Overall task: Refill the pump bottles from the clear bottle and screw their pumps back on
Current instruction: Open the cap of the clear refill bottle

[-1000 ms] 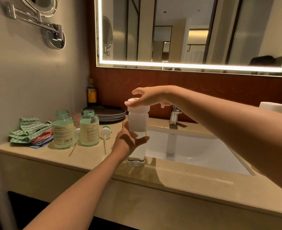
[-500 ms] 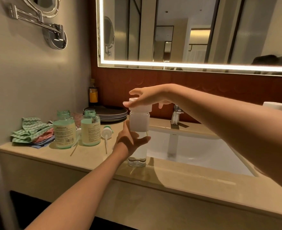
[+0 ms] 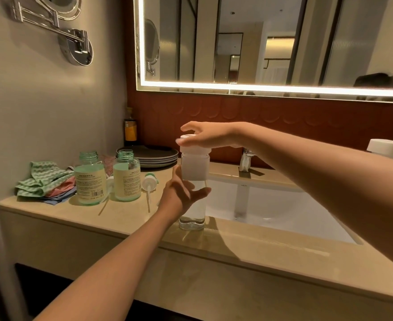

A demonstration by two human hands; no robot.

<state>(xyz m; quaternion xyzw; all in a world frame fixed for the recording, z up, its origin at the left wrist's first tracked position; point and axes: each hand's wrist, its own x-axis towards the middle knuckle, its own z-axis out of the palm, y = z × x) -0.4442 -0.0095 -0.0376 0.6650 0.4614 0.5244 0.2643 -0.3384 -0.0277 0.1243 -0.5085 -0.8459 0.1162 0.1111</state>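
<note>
A tall clear bottle [image 3: 194, 169] with a frosted upper part and a white cap stands on the counter beside the sink. My left hand [image 3: 182, 193] grips its body from the left. My right hand [image 3: 205, 136] holds the white cap [image 3: 187, 137] from above with curled fingers. Two green pump bottles [image 3: 90, 179] [image 3: 126, 179] stand to the left with their necks uncovered. Their two white pumps [image 3: 149, 181] [image 3: 109, 181] lie on the counter next to them, tubes pointing toward me.
Folded green and pink cloths [image 3: 45, 181] lie at the far left. A stack of dark plates [image 3: 155, 155] and a small orange-labelled bottle [image 3: 130, 133] sit at the back. The sink basin [image 3: 272, 205] and faucet [image 3: 246, 159] are to the right, the counter edge [image 3: 144, 239] near me.
My right hand has turned slightly on the cap, fingers shifting round it. The clear bottle and my left hand stay in place.
</note>
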